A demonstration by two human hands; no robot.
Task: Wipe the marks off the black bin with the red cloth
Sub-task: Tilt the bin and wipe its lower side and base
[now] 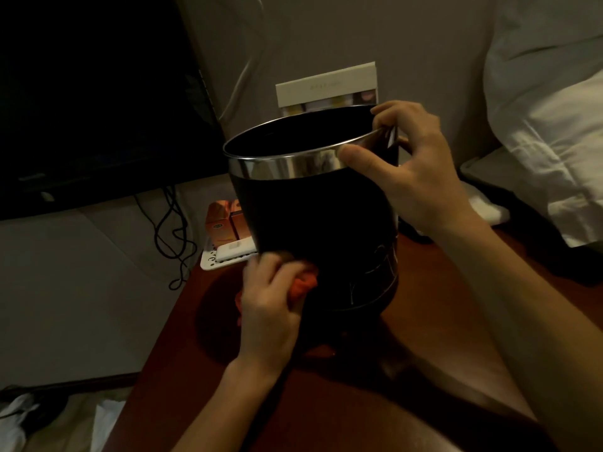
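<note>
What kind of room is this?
Probably a hotel bedroom: a bed with white bedding, a dark TV screen with cables hanging below, and a small red-brown table holding boxed sachets on a white tray.

One head-worn wide-angle view, looking forward and down from close range.

The camera sits above the person's forearms and faces a reddish-brown wooden tabletop [202, 370], with the round black bin with a shiny metal rim band [313, 216] filling the centre near the lens. The left hand [270, 308] enters from the lower edge, the right hand [414, 177] from the lower right. Straight edges bow toward the borders. No second view shares the scene.
</note>
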